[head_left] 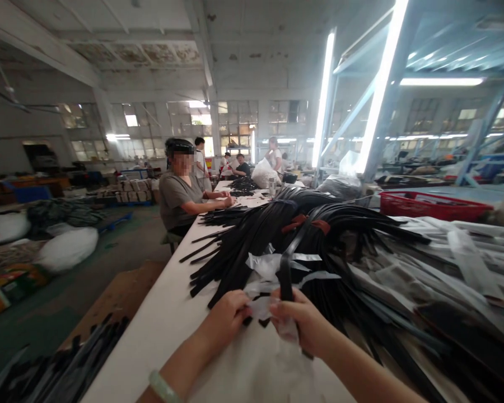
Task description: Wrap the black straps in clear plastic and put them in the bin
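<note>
A black strap (286,280) runs down from the pile into my right hand (300,319), whose fingers are closed round it. Thin whitish film (261,307) stretches between my two hands, and more of it hangs below the right one. My left hand (230,314) pinches the left end of this film, near small dark pieces on the table. Just beyond my hands lies a large heap of black straps (252,235), bound in places with a reddish-brown tie (321,225). Loose translucent strips (269,264) rest on the heap.
The white table (138,330) runs away from me. A person in grey (178,198) sits along its left edge. At the right are white wrapping material (428,252) and a red crate (434,207). More black strips (84,358) lie low at the left, beside cardboard (121,291).
</note>
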The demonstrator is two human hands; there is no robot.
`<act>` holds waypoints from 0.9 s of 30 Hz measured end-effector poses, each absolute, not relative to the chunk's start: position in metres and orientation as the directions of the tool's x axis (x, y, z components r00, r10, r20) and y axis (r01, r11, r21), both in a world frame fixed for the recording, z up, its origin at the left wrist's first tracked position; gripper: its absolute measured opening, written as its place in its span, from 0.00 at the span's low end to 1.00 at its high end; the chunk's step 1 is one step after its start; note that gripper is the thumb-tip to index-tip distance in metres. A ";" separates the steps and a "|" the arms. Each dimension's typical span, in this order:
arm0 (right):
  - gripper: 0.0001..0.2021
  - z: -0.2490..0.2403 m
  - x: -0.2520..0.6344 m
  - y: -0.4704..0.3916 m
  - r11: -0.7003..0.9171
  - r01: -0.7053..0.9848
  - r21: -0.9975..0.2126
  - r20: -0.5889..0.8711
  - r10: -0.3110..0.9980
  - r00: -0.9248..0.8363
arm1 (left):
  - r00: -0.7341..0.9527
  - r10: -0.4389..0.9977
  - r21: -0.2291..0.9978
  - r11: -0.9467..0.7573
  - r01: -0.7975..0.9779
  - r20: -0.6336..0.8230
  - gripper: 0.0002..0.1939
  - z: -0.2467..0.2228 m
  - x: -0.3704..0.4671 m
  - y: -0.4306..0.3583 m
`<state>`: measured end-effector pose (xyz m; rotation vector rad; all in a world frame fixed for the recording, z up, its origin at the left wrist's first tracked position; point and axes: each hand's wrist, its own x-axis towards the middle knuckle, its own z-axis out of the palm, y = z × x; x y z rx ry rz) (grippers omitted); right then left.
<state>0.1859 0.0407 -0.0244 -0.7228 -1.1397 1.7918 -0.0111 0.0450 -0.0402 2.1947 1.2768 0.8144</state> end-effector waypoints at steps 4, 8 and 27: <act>0.13 0.002 0.213 0.042 -0.253 -0.598 -0.760 0.085 0.875 -0.477 | 0.340 0.906 0.684 -0.414 0.600 0.251 0.13 -0.046 -0.012 0.052; 0.07 0.021 0.247 0.047 -0.133 -0.826 -0.548 0.236 0.922 -0.305 | 0.298 0.917 0.730 -0.392 0.560 0.263 0.12 -0.046 -0.009 0.052; 0.18 -0.026 0.180 0.026 0.098 -0.169 -0.981 0.167 0.868 -0.468 | 0.415 0.778 0.881 0.434 0.190 -0.473 0.39 -0.011 -0.034 0.020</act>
